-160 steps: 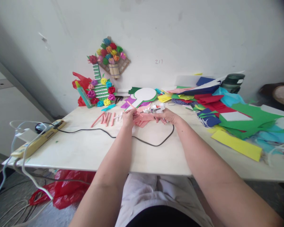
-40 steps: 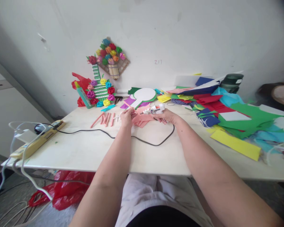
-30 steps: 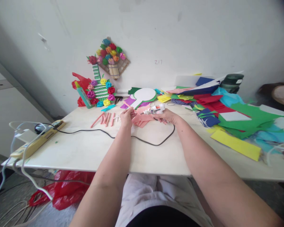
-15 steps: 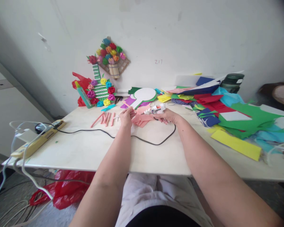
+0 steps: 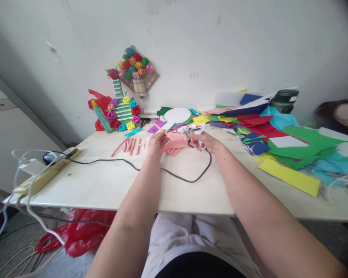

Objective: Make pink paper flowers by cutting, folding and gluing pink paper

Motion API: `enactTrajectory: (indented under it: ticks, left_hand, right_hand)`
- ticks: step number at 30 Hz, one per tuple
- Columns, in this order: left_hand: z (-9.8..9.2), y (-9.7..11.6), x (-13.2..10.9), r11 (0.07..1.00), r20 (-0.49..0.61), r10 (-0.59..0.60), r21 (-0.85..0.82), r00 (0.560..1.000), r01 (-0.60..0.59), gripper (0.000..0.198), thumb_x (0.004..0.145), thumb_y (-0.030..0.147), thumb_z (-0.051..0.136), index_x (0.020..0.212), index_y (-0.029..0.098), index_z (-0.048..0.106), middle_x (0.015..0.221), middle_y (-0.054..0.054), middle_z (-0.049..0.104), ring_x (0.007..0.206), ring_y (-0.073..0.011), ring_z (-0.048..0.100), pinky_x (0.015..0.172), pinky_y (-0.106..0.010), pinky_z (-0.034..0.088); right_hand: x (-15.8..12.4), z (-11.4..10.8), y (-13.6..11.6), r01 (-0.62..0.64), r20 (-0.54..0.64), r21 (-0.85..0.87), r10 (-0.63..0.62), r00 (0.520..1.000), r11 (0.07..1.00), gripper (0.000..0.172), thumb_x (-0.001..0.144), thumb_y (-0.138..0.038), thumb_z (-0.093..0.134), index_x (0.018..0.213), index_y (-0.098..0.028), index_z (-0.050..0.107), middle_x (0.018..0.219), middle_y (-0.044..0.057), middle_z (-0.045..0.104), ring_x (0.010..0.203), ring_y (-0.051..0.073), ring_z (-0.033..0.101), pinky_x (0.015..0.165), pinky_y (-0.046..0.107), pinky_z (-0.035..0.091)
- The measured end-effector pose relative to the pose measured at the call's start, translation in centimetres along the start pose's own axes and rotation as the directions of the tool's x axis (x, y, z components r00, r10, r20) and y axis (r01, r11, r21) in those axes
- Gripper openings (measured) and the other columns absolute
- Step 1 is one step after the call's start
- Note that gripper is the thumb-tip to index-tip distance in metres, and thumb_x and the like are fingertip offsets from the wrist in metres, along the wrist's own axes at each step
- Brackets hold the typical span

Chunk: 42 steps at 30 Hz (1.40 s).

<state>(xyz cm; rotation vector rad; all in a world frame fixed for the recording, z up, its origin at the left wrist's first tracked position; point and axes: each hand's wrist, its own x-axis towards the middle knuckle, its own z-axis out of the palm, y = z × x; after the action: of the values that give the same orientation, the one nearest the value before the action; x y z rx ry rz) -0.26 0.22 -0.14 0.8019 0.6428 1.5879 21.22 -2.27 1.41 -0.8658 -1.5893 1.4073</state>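
Note:
My left hand (image 5: 156,141) pinches a thin pink foam strip (image 5: 162,131) that slants up to the left above the table. My right hand (image 5: 204,141) is closed round the handle of a white glue gun (image 5: 191,129), whose nozzle points left toward the strip. A black cord (image 5: 174,174) runs from the gun across the white table (image 5: 104,185) to the left. Pink foam pieces (image 5: 176,143) lie between my two hands. Several rolled pink strips (image 5: 129,145) lie on the table left of my left hand.
A yellow power strip (image 5: 46,172) with cables sits at the left edge. Paper-flower crafts (image 5: 123,110) and a glue bottle (image 5: 100,115) lean against the wall. Coloured foam sheets (image 5: 281,135) pile up at right, a white round cutout (image 5: 177,115) behind my hands. A red bag (image 5: 81,231) lies on the floor.
My right hand has tipped the glue gun back slightly and drawn it a little to the right; the cord loop shifted with it. My left hand keeps its hold on the pink strip.

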Motion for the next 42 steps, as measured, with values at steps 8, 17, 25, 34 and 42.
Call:
enactTrajectory:
  ticks: [8,17,25,34,42]
  left_hand:
    - [0.04,-0.27,0.04,1.000,0.091,-0.019,0.011,0.996,0.018,0.011,0.067,0.018,0.067,0.077,0.012,0.066,0.063,-0.001,0.061,0.055,-0.0068,0.058,0.059,-0.018,0.050]
    - [0.19,-0.25,-0.15,0.999,0.112,-0.037,-0.007,0.993,0.038,0.012,0.067,0.017,0.069,0.077,0.012,0.066,0.062,-0.001,0.061,0.054,-0.0069,0.058,0.058,-0.018,0.050]
    - [-0.01,-0.41,0.15,0.999,0.091,-0.026,-0.029,0.995,0.029,0.010,0.067,0.015,0.068,0.075,0.012,0.066,0.060,0.000,0.060,0.053,-0.0066,0.057,0.057,-0.018,0.050]
    - [0.10,-0.21,-0.10,1.000,0.045,-0.017,-0.020,0.999,0.018,0.009,0.068,0.017,0.067,0.075,0.012,0.065,0.060,0.000,0.061,0.054,-0.0063,0.057,0.057,-0.017,0.048]
    - [-0.19,-0.23,0.24,0.999,0.002,0.017,-0.051,1.000,-0.017,0.007,0.069,0.015,0.065,0.075,0.012,0.066,0.061,-0.001,0.062,0.056,-0.0066,0.058,0.061,-0.017,0.049]
  right_hand:
    - [0.15,0.39,0.29,0.016,0.049,0.077,-0.020,0.999,0.997,0.033,0.069,-0.045,0.062,0.061,-0.013,0.056,0.050,0.000,0.057,0.026,0.004,0.035,0.031,0.021,0.037]
    - [0.45,0.32,0.91,-0.018,0.053,0.059,0.015,0.998,0.998,0.033,0.069,-0.044,0.063,0.063,-0.013,0.056,0.048,0.000,0.057,0.025,0.004,0.034,0.030,0.021,0.034]
    - [0.32,0.65,0.58,-0.055,0.081,0.056,0.050,0.995,0.997,0.034,0.068,-0.045,0.065,0.062,-0.014,0.053,0.047,0.000,0.057,0.025,0.004,0.034,0.030,0.021,0.035]
    - [0.20,0.67,0.40,-0.105,0.105,0.022,0.102,0.989,0.994,0.038,0.065,-0.048,0.066,0.064,-0.013,0.053,0.046,0.000,0.056,0.024,0.005,0.034,0.029,0.021,0.035]
    - [0.03,0.49,0.32,-0.153,0.144,-0.004,0.152,0.978,0.988,0.037,0.065,-0.047,0.067,0.065,-0.013,0.052,0.049,0.001,0.058,0.025,0.004,0.034,0.029,0.020,0.034]
